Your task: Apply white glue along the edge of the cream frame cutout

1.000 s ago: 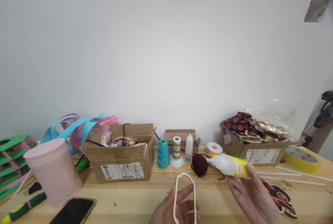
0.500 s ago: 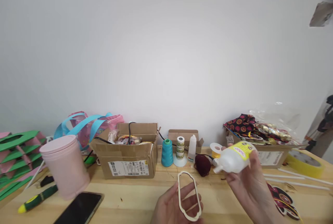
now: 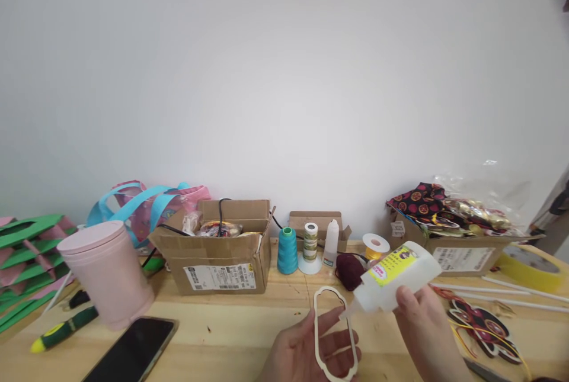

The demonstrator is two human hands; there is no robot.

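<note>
My left hand (image 3: 306,343) is closed on a thin, pale wooden frame (image 3: 316,334) with a long rounded outline and an open middle. Its fingers show through the opening. In my right hand (image 3: 422,323) is a white plastic glue bottle (image 3: 418,260) with a yellow label, tilted with its nozzle down and to the left. The nozzle tip is at the frame's right edge; whether it touches the wood I cannot tell. Behind the hands are a dark red yarn ball (image 3: 349,271) and a spool of yellow thread (image 3: 376,246).
A teal thread cone (image 3: 287,252) and a small white bottle (image 3: 331,243) stand at the back. Cardboard boxes (image 3: 222,257) hold mixed items. A phone (image 3: 133,349), pink canister (image 3: 106,275) and screwdriver (image 3: 66,330) lie left; decorated cutouts (image 3: 482,326) and yellow tape (image 3: 528,266) lie right.
My right hand has turned the bottle and brought its nozzle down and left to the frame. The frame in my left hand has shifted slightly right. The view has tilted a little.
</note>
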